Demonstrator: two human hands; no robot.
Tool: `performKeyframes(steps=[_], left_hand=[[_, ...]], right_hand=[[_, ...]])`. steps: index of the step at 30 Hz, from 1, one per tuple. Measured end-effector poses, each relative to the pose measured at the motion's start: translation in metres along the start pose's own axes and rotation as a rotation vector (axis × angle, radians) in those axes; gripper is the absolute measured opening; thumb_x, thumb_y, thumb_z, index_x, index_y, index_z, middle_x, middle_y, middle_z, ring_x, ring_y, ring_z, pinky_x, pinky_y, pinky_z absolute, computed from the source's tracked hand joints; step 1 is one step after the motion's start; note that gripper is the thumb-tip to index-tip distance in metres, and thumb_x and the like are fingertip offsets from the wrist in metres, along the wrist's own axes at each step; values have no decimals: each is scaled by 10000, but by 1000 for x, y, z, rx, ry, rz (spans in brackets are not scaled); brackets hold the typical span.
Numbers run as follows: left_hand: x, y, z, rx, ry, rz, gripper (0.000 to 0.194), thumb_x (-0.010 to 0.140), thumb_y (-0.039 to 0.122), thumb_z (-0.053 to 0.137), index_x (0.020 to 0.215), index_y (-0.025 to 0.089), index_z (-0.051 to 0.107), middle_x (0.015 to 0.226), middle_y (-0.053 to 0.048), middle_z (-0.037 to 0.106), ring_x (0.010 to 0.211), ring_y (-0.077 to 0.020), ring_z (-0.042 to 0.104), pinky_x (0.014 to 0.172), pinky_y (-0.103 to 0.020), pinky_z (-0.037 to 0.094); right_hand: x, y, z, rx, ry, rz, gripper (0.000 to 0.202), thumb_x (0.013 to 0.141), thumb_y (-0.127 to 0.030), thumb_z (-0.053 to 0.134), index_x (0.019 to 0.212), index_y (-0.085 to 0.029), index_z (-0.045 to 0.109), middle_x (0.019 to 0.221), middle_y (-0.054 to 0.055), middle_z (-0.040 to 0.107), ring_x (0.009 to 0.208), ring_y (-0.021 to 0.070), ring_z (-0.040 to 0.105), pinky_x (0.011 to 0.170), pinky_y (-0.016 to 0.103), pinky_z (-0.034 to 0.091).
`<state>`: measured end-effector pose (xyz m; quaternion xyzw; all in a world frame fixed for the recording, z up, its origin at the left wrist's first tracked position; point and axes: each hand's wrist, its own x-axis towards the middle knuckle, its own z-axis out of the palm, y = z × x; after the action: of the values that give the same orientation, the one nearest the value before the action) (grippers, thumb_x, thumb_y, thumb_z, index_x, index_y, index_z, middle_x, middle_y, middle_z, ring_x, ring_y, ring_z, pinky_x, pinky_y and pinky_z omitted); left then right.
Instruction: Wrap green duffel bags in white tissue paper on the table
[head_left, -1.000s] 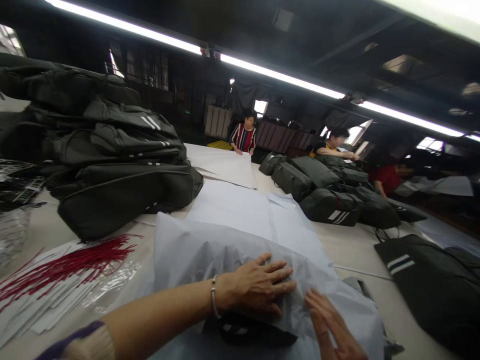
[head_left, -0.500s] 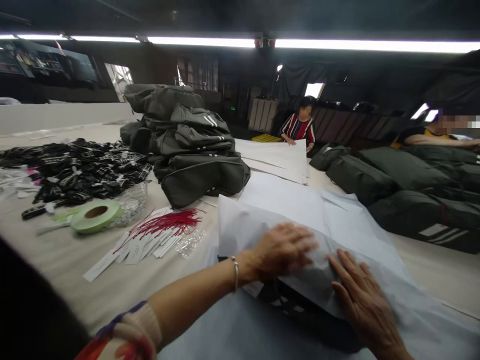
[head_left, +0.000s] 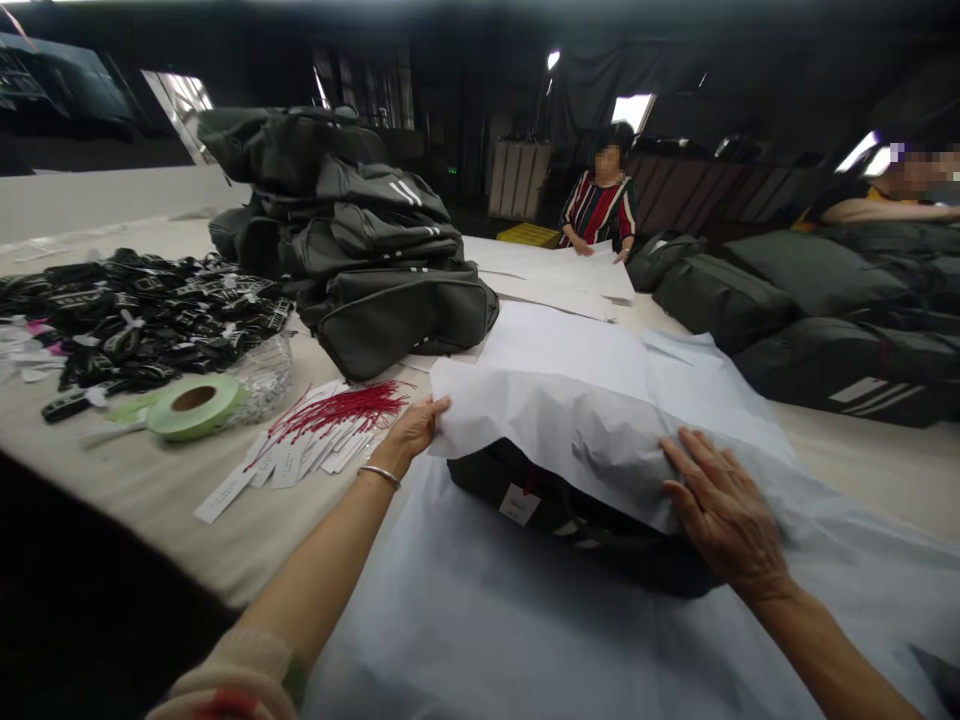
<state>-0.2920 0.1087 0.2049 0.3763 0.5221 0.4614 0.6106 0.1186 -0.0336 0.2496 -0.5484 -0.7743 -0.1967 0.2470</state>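
A dark bag [head_left: 577, 520] with a white hang tag [head_left: 519, 504] lies on a large white tissue sheet [head_left: 525, 620] in front of me. A second fold of white tissue paper [head_left: 570, 430] covers the bag's top. My left hand [head_left: 415, 430] pinches the left corner of that fold and lifts it a little. My right hand [head_left: 724, 515] lies flat, fingers spread, pressing the paper down on the bag's right side.
A pile of dark bags [head_left: 360, 250] stands at the left back, more bags [head_left: 810, 320] at the right. Red-stringed tags [head_left: 322, 430], a green tape roll [head_left: 193, 405] and black straps [head_left: 142, 320] lie left. Two other people [head_left: 600, 205] work across the table.
My left hand slid from the top of the paper to its left corner and took hold of it. The view swung left and down; the right hand stayed pressing.
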Motion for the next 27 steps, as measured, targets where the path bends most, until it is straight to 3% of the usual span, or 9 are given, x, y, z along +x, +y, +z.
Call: performKeyframes(steps=[4, 7, 11, 13, 15, 18, 20, 23, 27], left_hand=[[6, 9, -27, 3, 191, 64, 425, 742, 342, 770, 1048, 114, 583, 820, -36, 674, 698, -143, 617, 734, -299, 523], [-28, -1, -66, 55, 433, 128, 369, 812, 299, 681, 1099, 107, 552, 775, 43, 598, 629, -68, 559, 712, -233, 493], [-152, -55, -131, 85, 820, 166, 241, 804, 285, 577, 1031, 204, 576, 769, 77, 574, 666, -86, 580, 801, -278, 527], [-238, -103, -156, 111, 1035, 67, 189, 730, 337, 617, 901, 258, 593, 718, 86, 587, 718, -160, 632, 903, -412, 537], [-323, -159, -163, 93, 1099, -109, 272, 665, 463, 695, 831, 276, 585, 693, 57, 614, 844, -283, 679, 965, -535, 505], [-415, -238, -140, -76, 653, -492, 555, 607, 677, 718, 977, 276, 617, 1035, -69, 716, 1168, -375, 602, 951, -525, 528], [-436, -278, -110, -189, 420, -608, 652, 626, 736, 692, 1107, 306, 595, 1277, -94, 637, 1308, -344, 486, 959, -500, 530], [-417, -312, -68, -229, 279, -572, 540, 762, 710, 583, 1141, 326, 577, 1404, -75, 543, 1373, -287, 405, 999, -478, 503], [-369, -315, -38, -482, 421, -481, 151, 916, 362, 516, 989, 278, 620, 1174, -31, 675, 1194, -223, 602, 988, -469, 516]], right_hand=[[2, 0, 0, -13, -5, 28, 482, 996, -410, 384, 1418, -191, 464, 1512, 106, 410, 1375, 297, 393, 1164, 486, 278], [3, 1, 0, -24, -21, 47, 482, 999, -415, 386, 1410, -179, 474, 1507, 119, 415, 1380, 291, 386, 1163, 477, 276], [5, 4, 0, -34, -64, 55, 508, 1006, -445, 360, 1411, -158, 468, 1505, 150, 407, 1393, 286, 364, 1149, 478, 286], [9, 3, -2, -36, -80, 71, 554, 1007, -481, 342, 1443, -147, 416, 1523, 169, 370, 1400, 293, 350, 1148, 503, 270], [15, 0, -10, -36, -88, 87, 601, 1004, -512, 333, 1469, -133, 364, 1540, 184, 329, 1418, 307, 309, 1158, 541, 215], [19, -13, -40, -1, -48, 81, 636, 997, -514, 360, 1487, -111, 317, 1559, 188, 285, 1451, 328, 216, 1168, 580, 117], [3, -27, -68, 106, 18, 87, 605, 978, -486, 427, 1468, -137, 360, 1542, 162, 334, 1438, 324, 255, 1172, 555, 158], [-73, -57, -102, 445, -7, 188, 338, 946, -409, 510, 1218, -239, 617, 1262, 83, 633, 1200, 264, 564, 1056, 416, 413], [-259, -87, -102, 773, -591, 785, 355, 871, -526, 546, 723, -229, 674, 712, 17, 683, 726, 210, 657, 699, 311, 529]])
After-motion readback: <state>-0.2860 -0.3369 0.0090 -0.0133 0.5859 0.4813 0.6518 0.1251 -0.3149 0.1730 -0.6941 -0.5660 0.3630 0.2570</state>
